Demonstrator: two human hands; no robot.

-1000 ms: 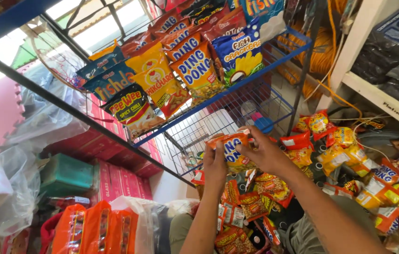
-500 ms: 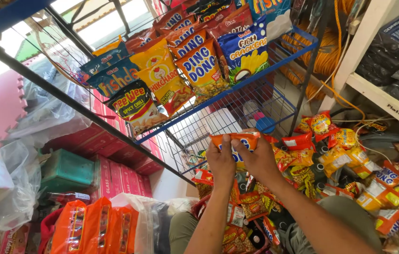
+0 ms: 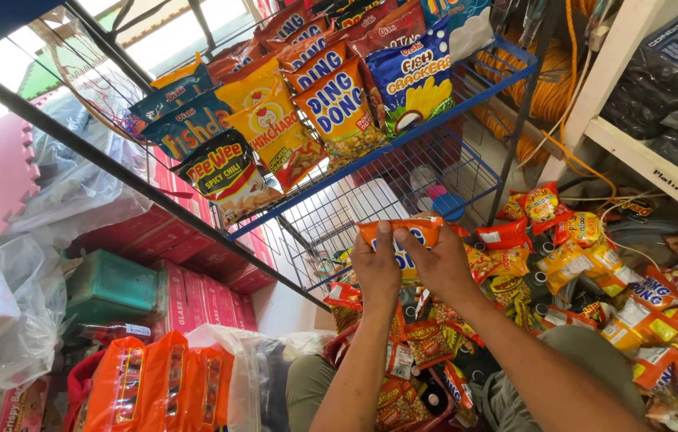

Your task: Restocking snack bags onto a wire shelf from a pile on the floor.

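Orange snack packet (image 3: 403, 234) between both hands (image 3: 411, 268), under the blue wire rack (image 3: 467, 172).

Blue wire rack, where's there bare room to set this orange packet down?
The lower wire shelf, under the packed upper row of snack bags, looks mostly bare. Both hands, left and right, hold the orange packet. The heap of snack packets is crowded.

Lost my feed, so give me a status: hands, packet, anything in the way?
Left hand and right hand both gripping orange snack packet by its top edge. Held up before blue wire rack. Nothing between.
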